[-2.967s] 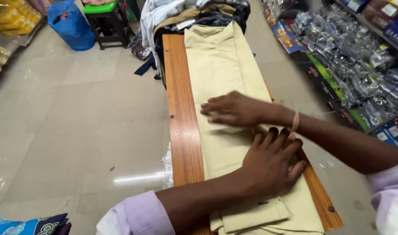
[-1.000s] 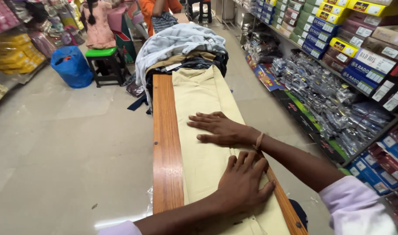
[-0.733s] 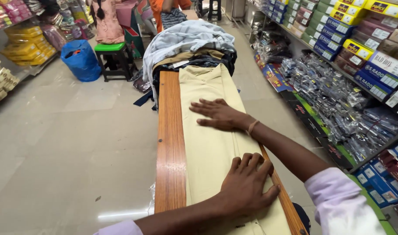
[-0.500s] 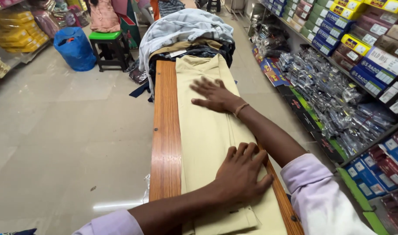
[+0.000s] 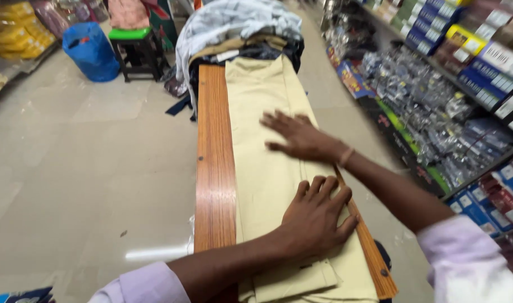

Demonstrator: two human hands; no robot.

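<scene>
Since the earlier frames, the right hand has slid farther up the beige garment, while the left hand stays pressed near the folded near end. At the far left, a blue bag sits on the tiled floor beside a dark stool with a green seat. Next comes the long wooden bench, its bare strip showing along the left of the garment, which lies lengthwise on it. At the bench's far end rests a heap of clothes. The left hand lies flat on the cloth, fingers spread and open, gripping nothing. The right hand is likewise flat, palm down, fingers splayed, slightly blurred. At the right, shelves of packaged goods line the aisle.
</scene>
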